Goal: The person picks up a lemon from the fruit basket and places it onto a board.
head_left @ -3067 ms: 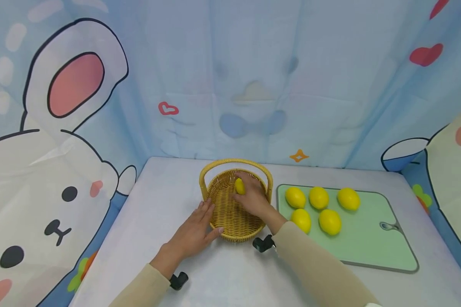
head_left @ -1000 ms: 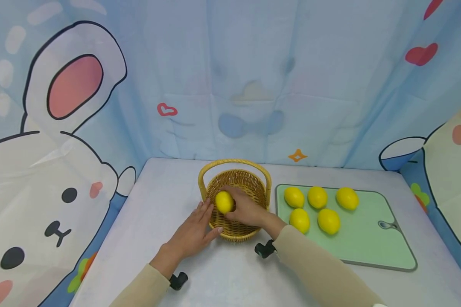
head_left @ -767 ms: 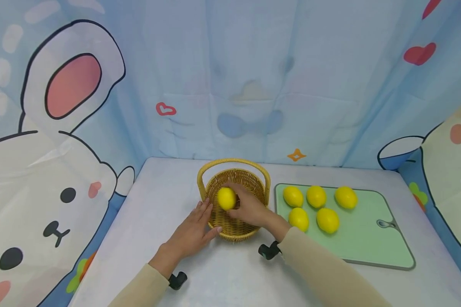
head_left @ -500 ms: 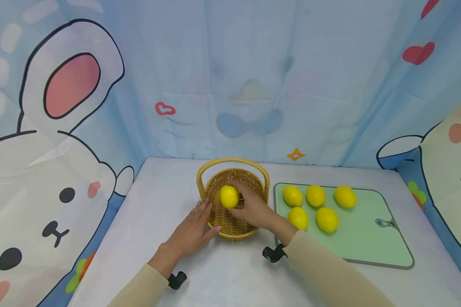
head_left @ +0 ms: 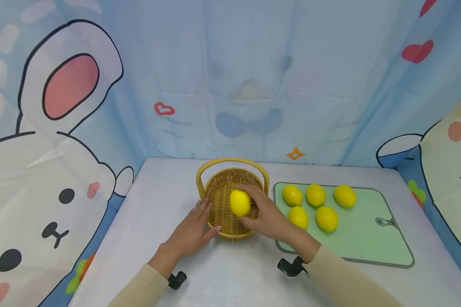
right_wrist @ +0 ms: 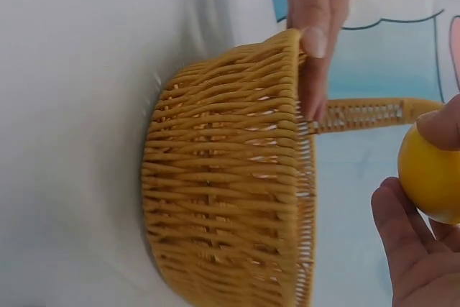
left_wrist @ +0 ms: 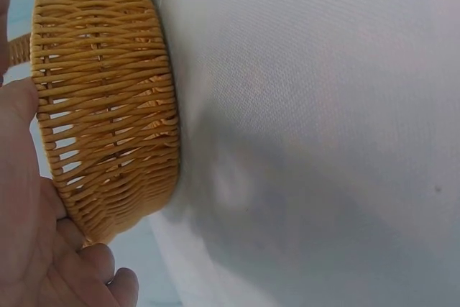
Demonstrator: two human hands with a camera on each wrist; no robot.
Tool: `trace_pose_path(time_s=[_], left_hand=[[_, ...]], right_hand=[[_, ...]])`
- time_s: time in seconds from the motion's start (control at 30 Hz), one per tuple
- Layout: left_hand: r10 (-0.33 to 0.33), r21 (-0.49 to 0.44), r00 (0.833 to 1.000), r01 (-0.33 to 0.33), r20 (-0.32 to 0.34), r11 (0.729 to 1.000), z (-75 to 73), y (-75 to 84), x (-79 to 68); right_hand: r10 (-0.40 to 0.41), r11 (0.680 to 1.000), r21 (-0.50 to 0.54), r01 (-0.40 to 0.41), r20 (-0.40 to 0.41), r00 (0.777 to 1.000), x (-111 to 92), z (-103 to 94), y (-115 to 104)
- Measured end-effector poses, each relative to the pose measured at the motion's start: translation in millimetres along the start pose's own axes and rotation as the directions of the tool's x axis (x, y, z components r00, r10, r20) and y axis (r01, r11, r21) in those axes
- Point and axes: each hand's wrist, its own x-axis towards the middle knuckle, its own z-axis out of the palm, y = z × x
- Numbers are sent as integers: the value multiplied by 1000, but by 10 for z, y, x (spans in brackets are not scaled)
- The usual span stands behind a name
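Note:
My right hand [head_left: 266, 217] pinches a yellow lemon [head_left: 240, 203] between thumb and fingers. In the right wrist view the held lemon [right_wrist: 431, 174] is up above the rim of the round wicker basket [right_wrist: 223, 177]. My left hand [head_left: 192, 229] rests against the left side of the basket [head_left: 226, 217], its fingers mostly straight and its thumb at the near rim. The left wrist view shows that hand's thumb and fingers along the wicker wall [left_wrist: 108, 106]. Inside the basket, the part that shows is bare weave.
Right of the basket lies a pale green cutting board [head_left: 369, 238] with several lemons [head_left: 327, 219] on its left half. The basket's arched handle [head_left: 232, 160] stands upright. A blue printed curtain [head_left: 322, 85] hangs behind the white table [head_left: 230, 277].
My right hand first reaches deep into the basket, then brings the lemon leftward and up, and now draws it back to the right. The left hand stays at the basket.

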Motion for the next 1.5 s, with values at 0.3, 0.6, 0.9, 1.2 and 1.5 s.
trace_pose_path(time_s=[0.3,0.6,0.9,1.2,1.5], left_hand=[[15,29,1000,-14,-10,999,5,0,-3],[13,28,1000,-12,-8,1000,22,-15,-1],[3,14,1000,-3,-4,1000,18,-3,-6],[8,-2,1000,-8,-14,1000,23,5,-6],[7,-4,1000,-7,-16,1000,29,-2,2]], right_hand=[[-29,999,-23,27,-86,996,-368,-314,-30],[71,994,-59,-88,-239,969,-782,-754,243],[214,969,-61,-239,-272,938,-1226,-1241,620],[388,893,-154,-424,-217,896,-1575,-1633,1053],[485,852,-171,-494,-98,869,-1787,-1725,1410]])
